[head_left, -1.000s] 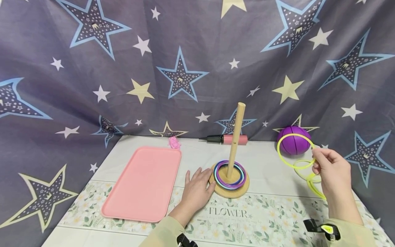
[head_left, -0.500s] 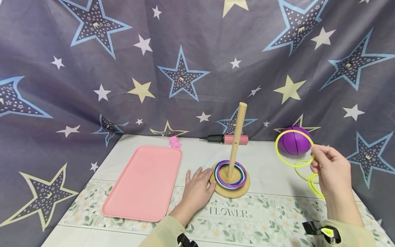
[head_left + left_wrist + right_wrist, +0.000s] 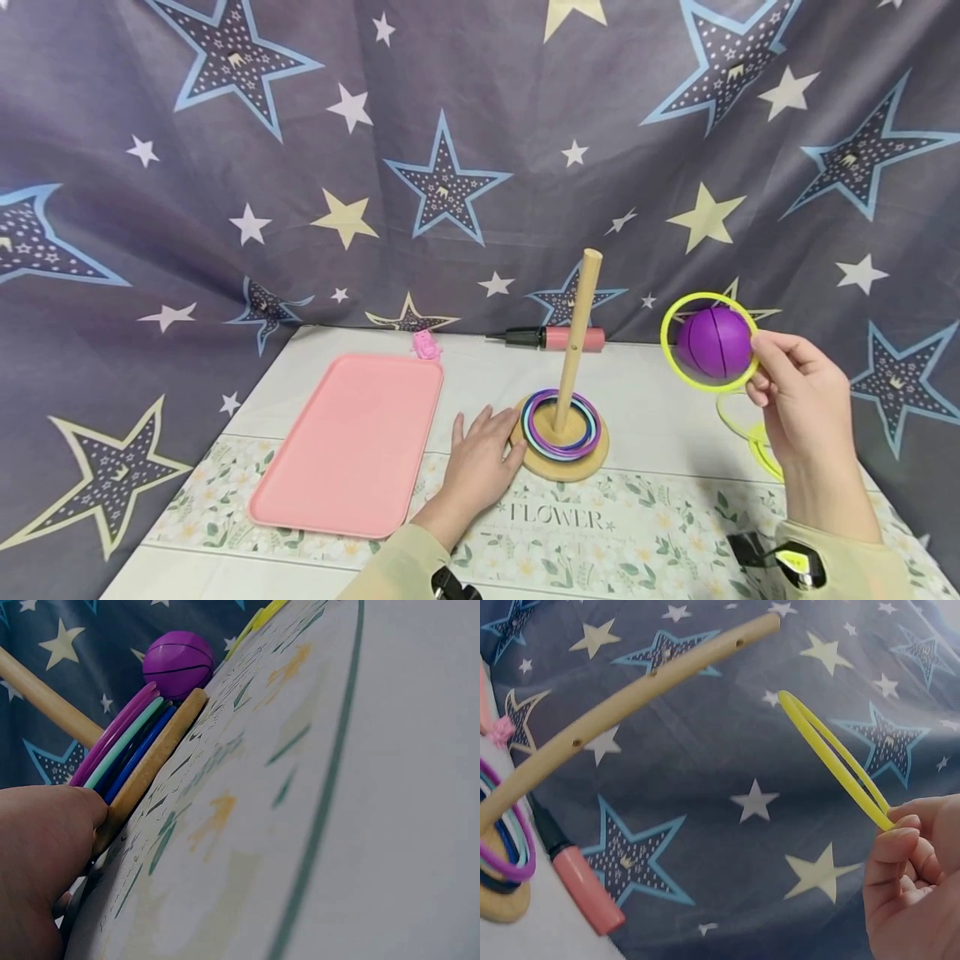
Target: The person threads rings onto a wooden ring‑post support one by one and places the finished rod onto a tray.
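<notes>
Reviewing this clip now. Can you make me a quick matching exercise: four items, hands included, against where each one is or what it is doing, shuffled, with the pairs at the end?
Column one
1. right hand
2. purple ball
3. left hand
4. pink tray

Column two
A. lies on the table, on the person's left
B. rests at the edge of the round wooden base
C. pinches a yellow ring
D. shows through the yellow ring in the head view

Pairs: 1-C, 2-D, 3-B, 4-A
</notes>
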Tool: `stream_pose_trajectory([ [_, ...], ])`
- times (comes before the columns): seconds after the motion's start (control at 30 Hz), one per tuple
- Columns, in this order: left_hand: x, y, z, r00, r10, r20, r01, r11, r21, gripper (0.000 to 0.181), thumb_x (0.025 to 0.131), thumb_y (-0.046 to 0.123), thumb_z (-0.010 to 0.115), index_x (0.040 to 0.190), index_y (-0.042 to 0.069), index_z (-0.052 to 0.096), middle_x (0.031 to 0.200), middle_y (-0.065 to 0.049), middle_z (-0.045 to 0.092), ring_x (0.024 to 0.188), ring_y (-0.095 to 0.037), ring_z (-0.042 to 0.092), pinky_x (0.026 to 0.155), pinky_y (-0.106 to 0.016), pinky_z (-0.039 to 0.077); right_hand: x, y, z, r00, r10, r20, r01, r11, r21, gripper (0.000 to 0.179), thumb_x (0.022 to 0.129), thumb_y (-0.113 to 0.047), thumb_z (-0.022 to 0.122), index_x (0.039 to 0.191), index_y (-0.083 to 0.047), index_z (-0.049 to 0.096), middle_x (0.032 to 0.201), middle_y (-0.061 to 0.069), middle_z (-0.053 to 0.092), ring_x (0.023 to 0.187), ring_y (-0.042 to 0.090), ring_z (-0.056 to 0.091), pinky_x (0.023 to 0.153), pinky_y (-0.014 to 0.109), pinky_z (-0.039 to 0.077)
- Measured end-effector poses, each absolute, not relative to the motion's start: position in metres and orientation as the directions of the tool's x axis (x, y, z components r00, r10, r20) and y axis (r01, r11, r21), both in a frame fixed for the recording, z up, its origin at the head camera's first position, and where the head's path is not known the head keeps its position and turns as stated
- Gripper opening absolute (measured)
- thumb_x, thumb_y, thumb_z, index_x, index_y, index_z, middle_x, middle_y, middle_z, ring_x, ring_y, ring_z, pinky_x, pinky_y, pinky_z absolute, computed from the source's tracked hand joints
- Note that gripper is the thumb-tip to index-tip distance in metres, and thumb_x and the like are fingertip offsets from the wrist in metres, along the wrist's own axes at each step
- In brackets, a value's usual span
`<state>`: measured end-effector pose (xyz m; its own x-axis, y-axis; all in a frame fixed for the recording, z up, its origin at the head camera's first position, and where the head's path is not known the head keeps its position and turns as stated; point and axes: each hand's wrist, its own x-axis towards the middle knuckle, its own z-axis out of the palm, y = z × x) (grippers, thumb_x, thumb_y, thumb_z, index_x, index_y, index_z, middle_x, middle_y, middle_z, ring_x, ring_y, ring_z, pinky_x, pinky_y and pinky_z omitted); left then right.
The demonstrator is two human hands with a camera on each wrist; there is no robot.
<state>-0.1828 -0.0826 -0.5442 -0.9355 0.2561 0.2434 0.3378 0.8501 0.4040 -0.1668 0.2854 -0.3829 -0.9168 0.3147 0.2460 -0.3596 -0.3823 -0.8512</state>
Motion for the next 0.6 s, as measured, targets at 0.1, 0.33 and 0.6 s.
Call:
stream_pose_trajectory([
  [0.1, -0.183, -0.082, -0.544, -0.935, 0.256, 0.245, 0.338, 0.850, 0.403, 0.056, 0.112, 0.039, 0.063, 0.162, 0.013, 0.058, 0.163, -0.005, 0.058, 0.159, -0.038, 0.041, 0.130, -0.073, 0.011, -0.168, 0.279, -0.375, -0.910, 0.298, 0.288, -0.394, -0.405, -0.825, 0.010, 0.104, 0.000, 0.075, 0.110, 0.007, 0.076, 0.077, 0.009, 0.064, 0.057, 0.013, 0.051, 0.045, 0.018, 0.045],
  [0.33, -0.182, -0.082, -0.544, -0.933, 0.257, 0.252, 0.343, 0.849, 0.402, 0.055, 0.112, 0.038, 0.063, 0.161, 0.013, 0.058, 0.162, -0.005, 0.059, 0.159, -0.038, 0.041, 0.130, -0.073, 0.012, -0.170, 0.263, -0.359, -0.897, 0.273, 0.346, -0.436, -0.430, -0.791, 0.008, 0.106, 0.002, 0.071, 0.108, 0.007, 0.076, 0.074, 0.007, 0.061, 0.055, 0.013, 0.047, 0.044, 0.016, 0.042],
  [0.6, -0.182, -0.081, -0.544, -0.933, 0.252, 0.255, 0.340, 0.849, 0.405, 0.055, 0.112, 0.038, 0.064, 0.160, 0.012, 0.059, 0.162, -0.005, 0.060, 0.158, -0.038, 0.042, 0.130, -0.073, 0.012, -0.173, 0.245, -0.348, -0.889, 0.251, 0.383, -0.458, -0.462, -0.760, 0.009, 0.106, 0.004, 0.069, 0.108, 0.010, 0.075, 0.072, 0.008, 0.061, 0.053, 0.014, 0.042, 0.044, 0.016, 0.039],
])
